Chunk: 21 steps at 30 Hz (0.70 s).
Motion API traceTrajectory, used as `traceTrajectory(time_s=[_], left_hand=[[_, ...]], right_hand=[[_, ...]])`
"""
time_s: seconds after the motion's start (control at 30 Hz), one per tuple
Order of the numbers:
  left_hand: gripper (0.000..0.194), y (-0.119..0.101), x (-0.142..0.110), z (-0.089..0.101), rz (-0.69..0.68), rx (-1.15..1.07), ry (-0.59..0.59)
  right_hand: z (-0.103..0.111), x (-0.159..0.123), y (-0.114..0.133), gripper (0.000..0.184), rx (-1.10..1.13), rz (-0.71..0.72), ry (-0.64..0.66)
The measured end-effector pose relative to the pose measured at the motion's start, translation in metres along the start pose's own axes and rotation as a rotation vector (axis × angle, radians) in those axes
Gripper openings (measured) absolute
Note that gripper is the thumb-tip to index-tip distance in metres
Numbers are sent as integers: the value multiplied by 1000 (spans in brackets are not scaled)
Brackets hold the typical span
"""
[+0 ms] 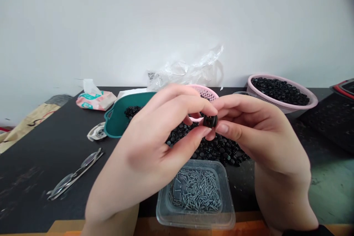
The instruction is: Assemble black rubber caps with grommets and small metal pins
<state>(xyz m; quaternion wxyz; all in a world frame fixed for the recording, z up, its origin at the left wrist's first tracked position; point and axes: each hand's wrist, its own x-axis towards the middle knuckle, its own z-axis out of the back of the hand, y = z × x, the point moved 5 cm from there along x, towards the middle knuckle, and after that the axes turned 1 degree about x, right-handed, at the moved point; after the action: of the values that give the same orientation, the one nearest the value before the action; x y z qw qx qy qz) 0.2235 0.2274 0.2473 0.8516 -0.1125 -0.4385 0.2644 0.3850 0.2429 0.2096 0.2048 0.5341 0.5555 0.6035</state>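
Between the fingertips of my left hand (149, 143) and my right hand (257, 132), I pinch a small black rubber ring (210, 121). Both hands hold it up above a loose heap of similar black rings (221, 149) on the table. Below my hands stands a clear plastic tub (195, 214) filled with short metal pins (195, 191). A teal tray (117, 118) holding more black rings sits behind my left hand. My hands partly hide the heap and a small pink basket (206, 93).
A larger pink basket (279, 106) full of black rings stands at the back right. On the black tabletop (41, 177) lie glasses (74, 174), a tissue pack (95, 99), a tape roll (96, 132) and a plastic bag (188, 69). A dark perforated mat (329, 121) lies at right.
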Motion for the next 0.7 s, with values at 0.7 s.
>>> traceTrajectory(time_s=[0.7], left_hand=[[21, -11, -1, -3, -82, 28, 4]], right_hand=[[4, -3, 10, 30, -105, 130, 124]])
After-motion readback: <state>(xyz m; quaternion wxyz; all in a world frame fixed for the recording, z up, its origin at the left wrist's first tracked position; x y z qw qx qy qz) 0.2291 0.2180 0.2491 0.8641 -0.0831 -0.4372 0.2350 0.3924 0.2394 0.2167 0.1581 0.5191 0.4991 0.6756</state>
